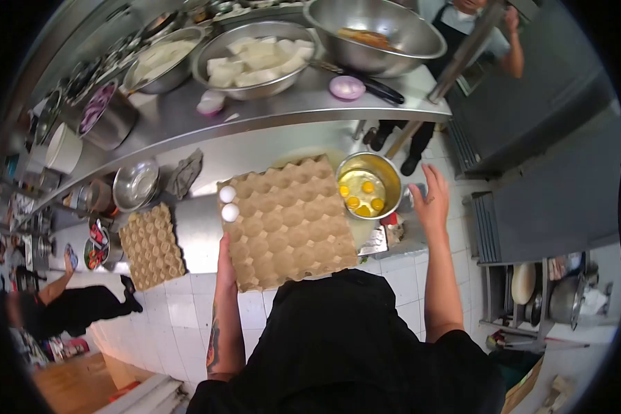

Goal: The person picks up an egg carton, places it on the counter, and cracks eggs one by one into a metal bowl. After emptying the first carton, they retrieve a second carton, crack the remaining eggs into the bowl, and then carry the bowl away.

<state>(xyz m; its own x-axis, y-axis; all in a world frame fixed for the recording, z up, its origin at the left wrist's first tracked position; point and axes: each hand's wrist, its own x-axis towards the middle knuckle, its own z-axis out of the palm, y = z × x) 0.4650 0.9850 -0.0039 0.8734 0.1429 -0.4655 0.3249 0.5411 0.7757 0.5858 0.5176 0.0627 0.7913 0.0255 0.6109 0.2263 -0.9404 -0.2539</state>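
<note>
Left hand fingers mostly hidden under dimpled pulp egg tray, gripping its near edge over steel desk. Two white eggs in left corner. Right hand empty, fingers spread wide beside round steel bowl of yolks.

Left hand holding egg tray, two eggs

Bowl right of egg tray

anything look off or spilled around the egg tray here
The egg tray sits askew, its near edge overhanging the counter, held by the left hand. A yellowish sheen beside the bowl may be spilled egg.
</note>
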